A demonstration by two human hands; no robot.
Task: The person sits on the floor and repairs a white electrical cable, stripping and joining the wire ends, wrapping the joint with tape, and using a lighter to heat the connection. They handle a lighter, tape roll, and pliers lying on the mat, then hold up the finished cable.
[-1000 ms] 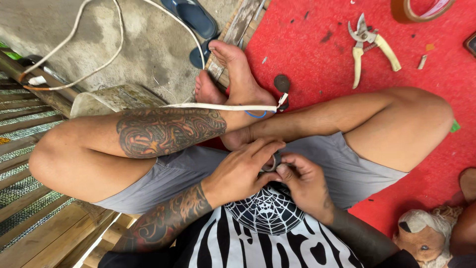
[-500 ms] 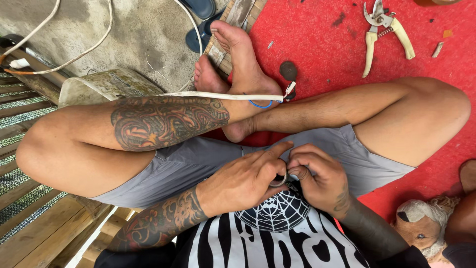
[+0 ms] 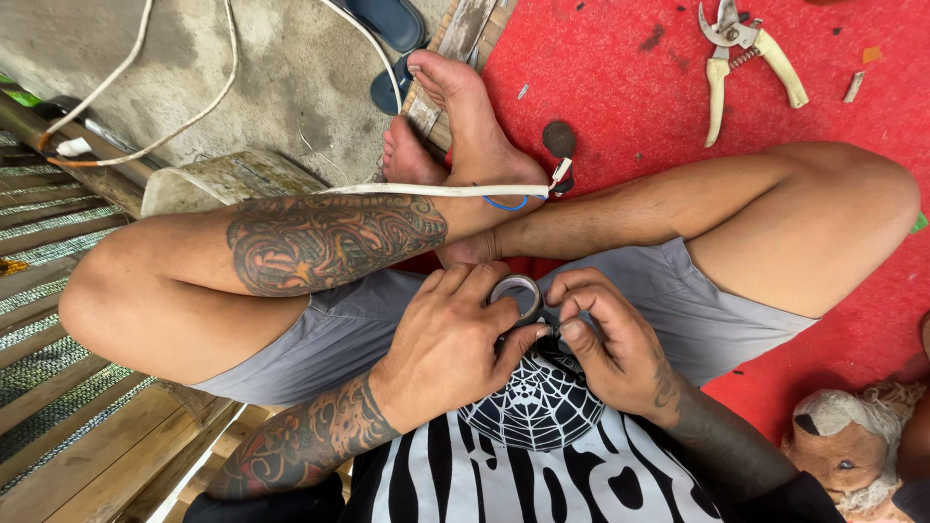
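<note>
Red floor mat [image 3: 620, 107] noted under crossed legs. Since a second ago, tape roll [image 3: 515, 295] was drawn nearer the lap: left hand [image 3: 450, 344] grip closed on it, right hand [image 3: 615, 349] pinching its loose end. White cable [image 3: 436, 190] lies beyond the roll, across the ankle.

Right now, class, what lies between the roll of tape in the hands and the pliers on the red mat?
In the head view, the person's right shin crosses between the roll of tape and the pliers.
</note>
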